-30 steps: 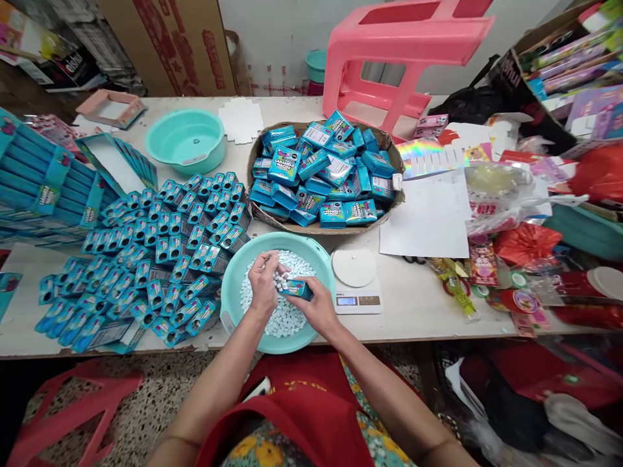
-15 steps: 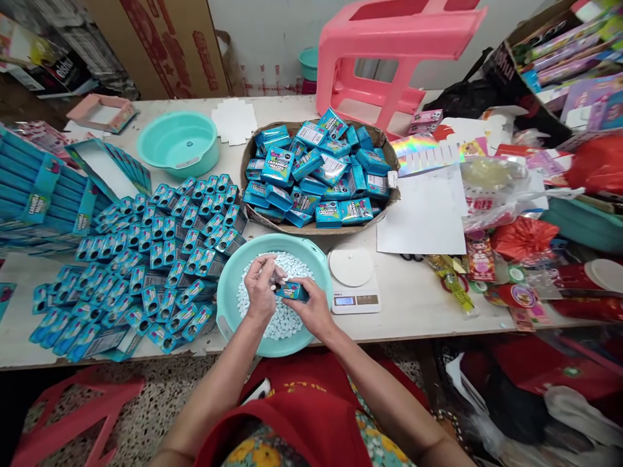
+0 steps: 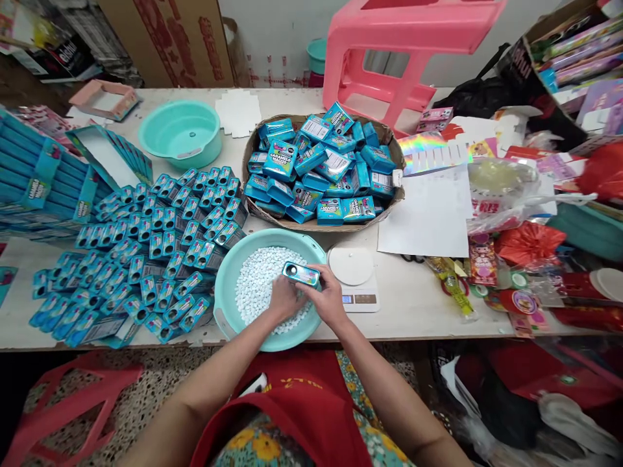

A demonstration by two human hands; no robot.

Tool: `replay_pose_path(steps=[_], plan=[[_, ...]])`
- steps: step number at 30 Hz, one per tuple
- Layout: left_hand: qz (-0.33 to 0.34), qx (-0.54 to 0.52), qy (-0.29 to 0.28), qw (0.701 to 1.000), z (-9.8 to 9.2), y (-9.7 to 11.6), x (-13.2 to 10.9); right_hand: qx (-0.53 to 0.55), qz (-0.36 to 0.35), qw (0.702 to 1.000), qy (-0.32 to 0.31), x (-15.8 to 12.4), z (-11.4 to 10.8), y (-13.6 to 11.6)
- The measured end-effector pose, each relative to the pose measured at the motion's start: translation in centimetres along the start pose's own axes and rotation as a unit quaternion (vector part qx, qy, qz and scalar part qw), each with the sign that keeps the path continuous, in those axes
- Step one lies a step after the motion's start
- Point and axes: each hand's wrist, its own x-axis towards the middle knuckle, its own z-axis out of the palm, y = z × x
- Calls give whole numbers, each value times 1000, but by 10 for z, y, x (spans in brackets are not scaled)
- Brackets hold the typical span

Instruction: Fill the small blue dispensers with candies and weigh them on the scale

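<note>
A small blue candy box [image 3: 301, 274] with an open end is gripped in my right hand [image 3: 329, 298], above a teal basin [image 3: 228, 272] of small white candies [image 3: 257, 285]. Down among the candies, my left hand [image 3: 283, 299] has its fingers curled, and what they hold is hidden. A round woven basket [image 3: 395, 150] behind the basin is heaped with filled blue boxes [image 3: 316, 168]. Many open blue boxes [image 3: 156, 246] lie in rows to the left.
A white digital scale [image 3: 354, 279] stands right of the basin. An empty teal basin [image 3: 181, 133] sits at the back left, flat blue cartons [image 3: 43, 181] at far left. A pink stool [image 3: 389, 52] stands behind the basket. White paper [image 3: 428, 214] and assorted packets crowd the right.
My left hand dropped from the box's open end into the candies. My right hand lifted the box and turned its open end up and left.
</note>
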Motion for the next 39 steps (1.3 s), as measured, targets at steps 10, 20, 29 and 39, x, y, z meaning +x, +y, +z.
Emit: replay_pose_path(steps=[10, 20, 29, 39], plan=[[107, 103, -129, 980, -21, -50, -41, 30, 44, 998, 42, 0, 7, 12], [-125, -606, 154, 770, -73, -15, -32, -129, -3, 989, -73, -12, 19, 7], [-64, -685, 281, 669, -80, 10, -21, -161, -20, 978, -132, -19, 30, -8], [-64, -664, 289, 687, -82, 16, -12, -185, -16, 975, -124, -15, 28, -16]])
